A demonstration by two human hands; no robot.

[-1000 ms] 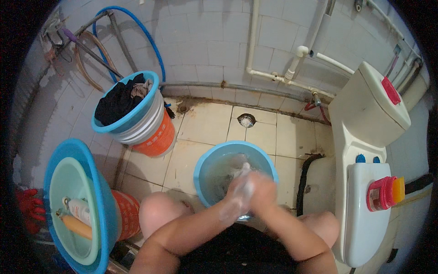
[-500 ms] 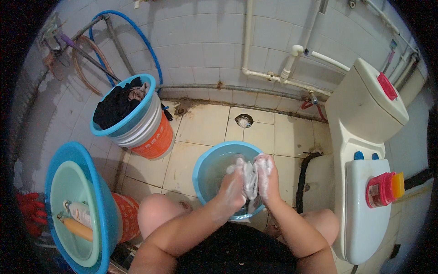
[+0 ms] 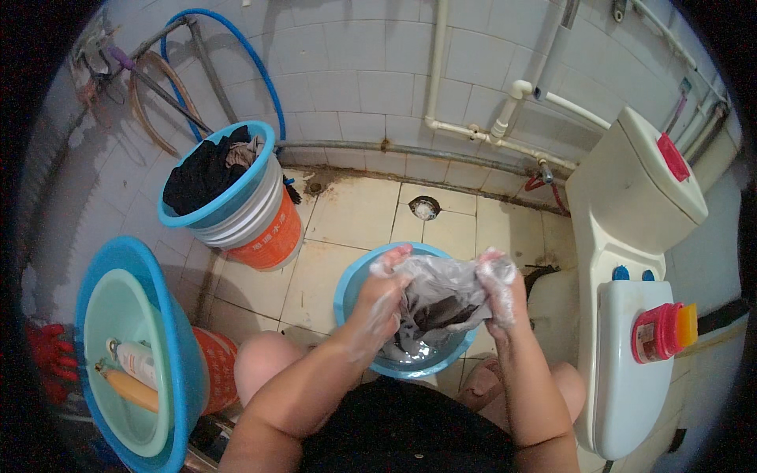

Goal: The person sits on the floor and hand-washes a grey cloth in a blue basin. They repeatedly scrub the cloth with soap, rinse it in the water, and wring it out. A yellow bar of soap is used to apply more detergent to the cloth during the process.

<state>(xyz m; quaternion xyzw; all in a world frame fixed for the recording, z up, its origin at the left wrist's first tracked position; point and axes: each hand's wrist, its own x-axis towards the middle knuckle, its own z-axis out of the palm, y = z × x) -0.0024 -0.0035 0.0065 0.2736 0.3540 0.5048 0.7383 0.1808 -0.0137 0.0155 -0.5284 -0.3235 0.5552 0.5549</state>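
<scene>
Between my hands a wet, soapy grey cloth (image 3: 443, 285) is stretched out over a light blue basin (image 3: 344, 296) on the floor. My left hand (image 3: 384, 293) is closed on the cloth's left side, with suds on its fingers and wrist. Its right side is gripped by my right hand (image 3: 500, 288), which is also coated in foam. The cloth's lower part sags, dark and wet, toward the water in the basin. What kind of garment it is I cannot tell. Much of the basin's inside is hidden behind the cloth and my hands.
At the left, a blue tub (image 3: 122, 248) holds a pale green basin (image 3: 98, 315) with bottles inside. Behind it, dark clothes (image 3: 206, 175) fill a blue basin on a white and orange bucket (image 3: 272, 236). A toilet (image 3: 631, 236) stands right, with a red jar (image 3: 656, 334) on its lid.
My hands have moved apart, the right one further right. The cloth, bunched between them before, is now spread out wide over the basin. The view has shifted slightly.
</scene>
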